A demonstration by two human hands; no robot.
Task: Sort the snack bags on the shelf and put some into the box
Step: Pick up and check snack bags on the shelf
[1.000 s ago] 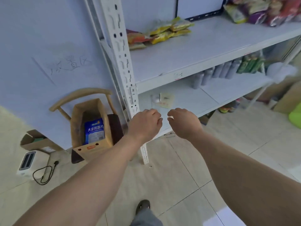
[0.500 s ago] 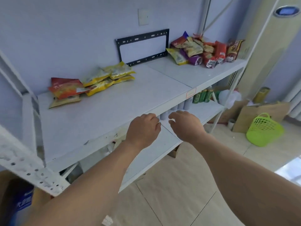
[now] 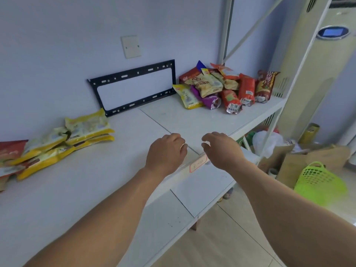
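A mixed pile of snack bags (image 3: 223, 87), red, yellow, purple and tan, lies at the back right of the white shelf (image 3: 119, 166). A flatter stack of yellow snack bags (image 3: 77, 135) with a red bag (image 3: 11, 149) beside it lies at the left. My left hand (image 3: 166, 151) and my right hand (image 3: 221, 149) hover side by side over the shelf's front edge. Both have loosely curled fingers and hold nothing. The box is out of view.
A black metal frame (image 3: 133, 85) leans against the wall behind the shelf. A lower shelf board (image 3: 202, 189) juts out below. To the right stand a tall air conditioner (image 3: 312, 74), brown paper bags (image 3: 308, 160) and a green basket (image 3: 319, 184) on the floor.
My view has swung up and to the right, from the chair with the box to the shelf top. Both hands have risen to the shelf edge, still holding nothing.
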